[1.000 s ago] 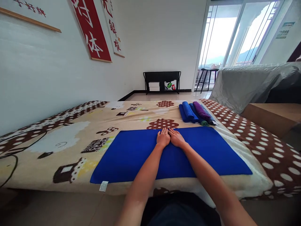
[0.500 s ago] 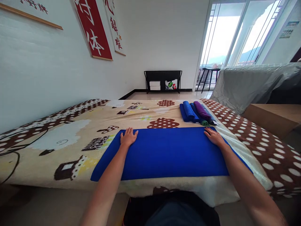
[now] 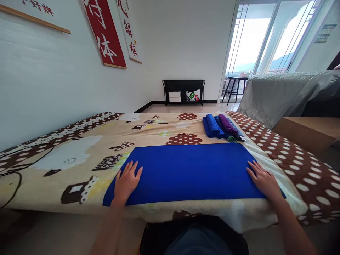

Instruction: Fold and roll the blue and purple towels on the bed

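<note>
Far left: patterned blanket [image 3: 79, 148], beige with brown prints, spread under everything here. Red banner [image 3: 110, 39] on the wall above it. Left hand [image 3: 127, 180]: palm down on the left end of the blue towel [image 3: 191, 173], fingers spread, nothing gripped. Black rack [image 3: 183, 85] on the floor against the back wall, white box [image 3: 174, 96] on its lower level. Towel is laid out flat at the near edge of the blanket, between the hands, long side across. Rolled towels [image 3: 212, 125], blue and purple, bunched just past its far right corner. Black stool [image 3: 235, 78] by the glass door. Right hand [image 3: 264, 180]: palm down at the towel's right end, fingers extended, nothing gripped. Far right: cardboard box [image 3: 310, 125] beside the blanket.
</note>
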Demonstrator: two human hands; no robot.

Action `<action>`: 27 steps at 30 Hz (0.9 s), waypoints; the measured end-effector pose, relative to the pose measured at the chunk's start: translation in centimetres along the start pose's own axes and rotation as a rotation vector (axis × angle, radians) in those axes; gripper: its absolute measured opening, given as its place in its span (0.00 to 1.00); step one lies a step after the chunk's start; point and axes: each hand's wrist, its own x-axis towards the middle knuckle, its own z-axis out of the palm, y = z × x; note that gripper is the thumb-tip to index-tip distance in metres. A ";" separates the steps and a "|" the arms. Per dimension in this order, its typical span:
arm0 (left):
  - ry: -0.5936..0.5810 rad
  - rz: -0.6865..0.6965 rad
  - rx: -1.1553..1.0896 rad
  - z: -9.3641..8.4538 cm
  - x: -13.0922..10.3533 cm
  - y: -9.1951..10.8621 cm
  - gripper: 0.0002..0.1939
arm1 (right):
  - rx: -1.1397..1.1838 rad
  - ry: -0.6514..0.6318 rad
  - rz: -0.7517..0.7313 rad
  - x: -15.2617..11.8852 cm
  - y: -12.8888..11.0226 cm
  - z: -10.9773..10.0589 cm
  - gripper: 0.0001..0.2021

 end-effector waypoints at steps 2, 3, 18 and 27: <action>0.103 -0.047 0.009 -0.3 -3.7 -2.1 0.31 | 0.011 0.183 -0.008 -4.6 1.2 0.5 0.31; 0.158 -0.074 0.007 -0.5 -5.2 -3.0 0.30 | 0.031 0.265 0.009 -6.5 1.7 0.7 0.31; 0.017 0.200 -0.208 -5.7 0.2 11.4 0.23 | 0.981 -0.022 0.115 -13.9 -15.4 -3.8 0.22; -0.169 0.336 -0.332 -2.1 10.2 24.8 0.12 | 1.802 -0.529 0.361 -15.5 -26.7 -0.3 0.32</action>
